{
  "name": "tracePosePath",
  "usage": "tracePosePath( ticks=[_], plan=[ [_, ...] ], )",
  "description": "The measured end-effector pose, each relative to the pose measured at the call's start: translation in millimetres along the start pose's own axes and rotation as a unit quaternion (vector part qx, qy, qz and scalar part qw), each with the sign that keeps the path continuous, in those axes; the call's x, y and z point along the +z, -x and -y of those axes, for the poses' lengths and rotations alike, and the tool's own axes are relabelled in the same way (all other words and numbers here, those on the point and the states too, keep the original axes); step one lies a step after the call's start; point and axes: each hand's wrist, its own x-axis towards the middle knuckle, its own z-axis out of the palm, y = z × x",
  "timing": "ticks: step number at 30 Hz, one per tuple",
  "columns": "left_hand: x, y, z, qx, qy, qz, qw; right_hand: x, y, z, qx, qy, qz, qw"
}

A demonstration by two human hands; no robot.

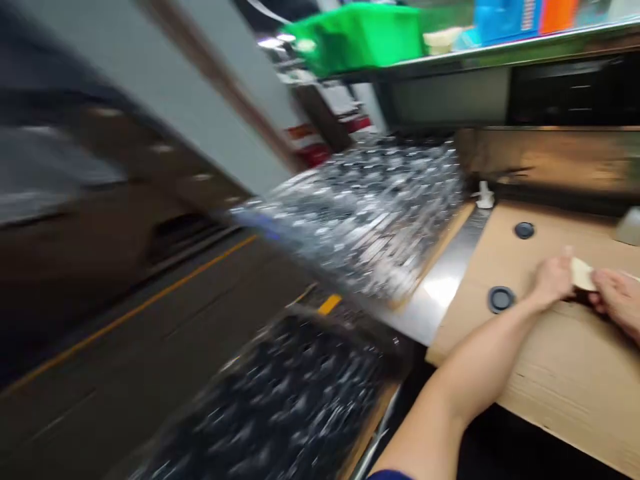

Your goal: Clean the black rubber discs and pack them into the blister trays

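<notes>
At the right of the view, my left hand [553, 277] and my right hand [617, 300] are close together just over a sheet of brown cardboard [560, 373]. Stretched between them is a small cream-coloured piece [583, 273], perhaps cloth or paper; the blur hides its exact kind. Both hands are closed on it. Something dark shows just below the piece. A round black part with a raised ring [501, 299] lies left of my left hand, and a smaller-looking round black part [524, 230] lies farther back.
Left of the cardboard, bagged dark parts in clear plastic [370, 207] sit on the metal bench [435, 293]. Another plastic-covered tray of black parts [280, 400] stands lower down. A white nozzle-like object [484, 195] is at the back. A green bin [360, 37] sits on the shelf above.
</notes>
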Motion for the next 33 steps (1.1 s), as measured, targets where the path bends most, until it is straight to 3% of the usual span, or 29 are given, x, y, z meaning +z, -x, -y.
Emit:
tracePosePath(
  ticks=[2,5,9,13,15,17,20,25,30,33],
  plan=[
    [-3.5,3,1,-0.021,0.092,-0.002,0.995,-1,5,0,0.022,0.036,0.014,0.999],
    [-2.4,-2,5,-0.029,0.111,0.027,0.993,4,1,-3,0.045,0.028,0.002,0.999],
    [4.7,0,9,0.044,0.103,0.034,0.993,1,-5,-8,0.028,0.048,-0.042,0.998],
    [8.1,2,14,0.064,0.101,0.025,0.993,-5,-3,-7,-0.115,0.191,-0.102,0.97],
    [7.6,1,17,0.052,0.092,0.015,0.994,-5,0,-2,-0.19,0.237,-0.08,0.949],
    [6.7,0,18,0.053,0.082,0.009,0.995,-2,5,3,-0.217,0.268,-0.037,0.938],
    [7.1,0,18,0.047,0.076,-0.011,0.996,2,10,8,-0.208,0.307,-0.028,0.928],
    [12.9,2,14,0.035,0.139,-0.076,0.987,3,11,7,-0.185,0.309,-0.161,0.919],
    [10.7,-1,15,0.078,0.126,-0.179,0.973,4,11,-3,-0.111,0.388,-0.07,0.912],
    [6.8,1,17,0.105,0.117,-0.187,0.97,6,12,-5,-0.097,0.405,-0.092,0.905]
  ],
)
